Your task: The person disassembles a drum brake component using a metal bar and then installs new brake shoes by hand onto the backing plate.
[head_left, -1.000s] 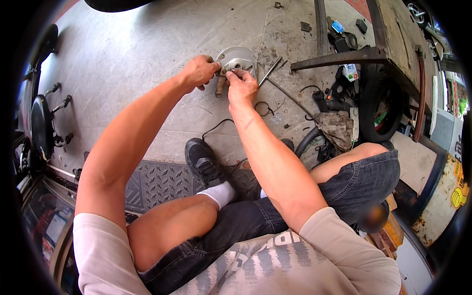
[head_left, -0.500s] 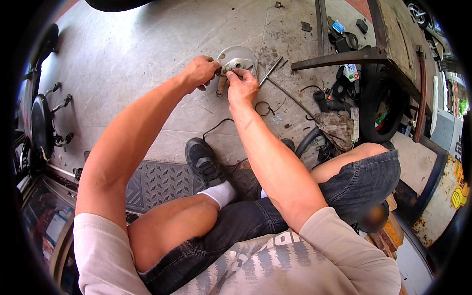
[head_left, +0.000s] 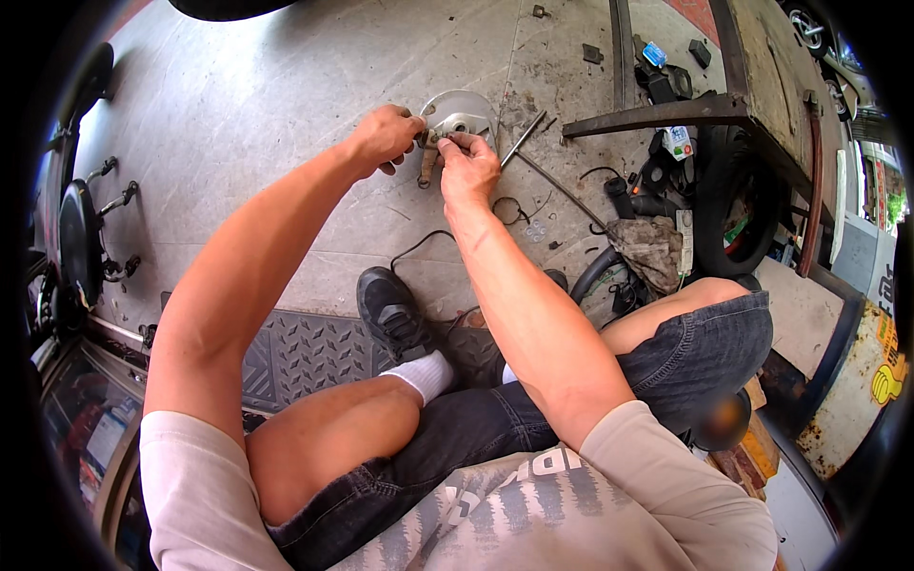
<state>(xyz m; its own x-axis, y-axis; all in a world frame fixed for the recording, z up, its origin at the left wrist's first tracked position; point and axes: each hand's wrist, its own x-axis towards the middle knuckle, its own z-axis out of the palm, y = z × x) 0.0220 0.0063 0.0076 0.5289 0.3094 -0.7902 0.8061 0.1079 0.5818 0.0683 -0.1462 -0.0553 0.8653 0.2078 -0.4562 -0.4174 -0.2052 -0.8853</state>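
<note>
A round silver metal plate with a hub in its middle, resembling a drum brake plate (head_left: 466,103), is on the floor ahead of me. Along its near left edge a rusty brown lever arm (head_left: 426,171) sticks out toward me. My left hand (head_left: 388,135) is closed at the lever's upper end, thumb and forefinger pinching at its left side. From the near side my right hand (head_left: 469,167) pinches with thumb and fingertips at the same spot, over the plate. Whatever small part lies between the right fingertips is hidden.
To the right of the plate a metal T-shaped rod tool (head_left: 562,181) lies on the floor. A dirty rag (head_left: 649,249), a black tire (head_left: 738,205) and loose parts crowd the right, beneath a metal-framed bench (head_left: 781,86). A ribbed dark mat (head_left: 309,352) is under my shoe (head_left: 390,309).
Almost nothing differs. Both hands stay at the lever on the plate, with only a very slight shift of the whole view.
</note>
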